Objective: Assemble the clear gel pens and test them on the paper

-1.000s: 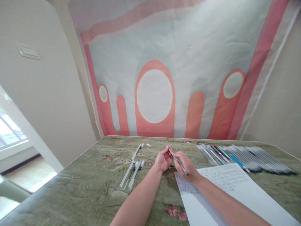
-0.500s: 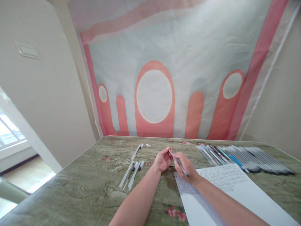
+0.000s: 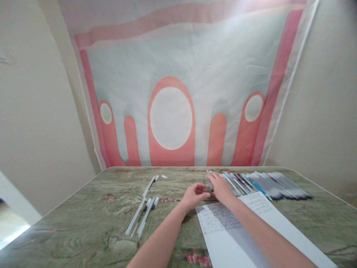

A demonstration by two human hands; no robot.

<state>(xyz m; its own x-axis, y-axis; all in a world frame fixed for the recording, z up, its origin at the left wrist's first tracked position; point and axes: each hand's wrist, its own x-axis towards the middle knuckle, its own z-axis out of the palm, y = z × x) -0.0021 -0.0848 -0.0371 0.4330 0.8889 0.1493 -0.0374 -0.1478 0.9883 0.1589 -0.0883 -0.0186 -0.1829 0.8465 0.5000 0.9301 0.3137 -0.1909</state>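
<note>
My right hand (image 3: 219, 187) is over the table beside the left end of a row of pens (image 3: 267, 184). A slim pen (image 3: 211, 186) with a dark end lies under its fingers, which close on it; the palm hides part of the barrel. Just to the left, my left hand (image 3: 193, 196) is held with curved fingers, thumb apart, and nothing shows in it. A sheet of paper (image 3: 220, 238) covered in handwriting at its top lies below my right forearm.
On the left side of the wood-patterned table (image 3: 92, 219) lie several clear pen parts (image 3: 139, 219) and another pen part (image 3: 150, 186). A small white piece (image 3: 164, 176) sits farther back. A pink and grey printed sheet (image 3: 170, 56) covers the wall behind.
My right hand has carried the pen away from my left hand, to the row's left end, and turned palm down. My left hand no longer touches the pen. The view has swung right.
</note>
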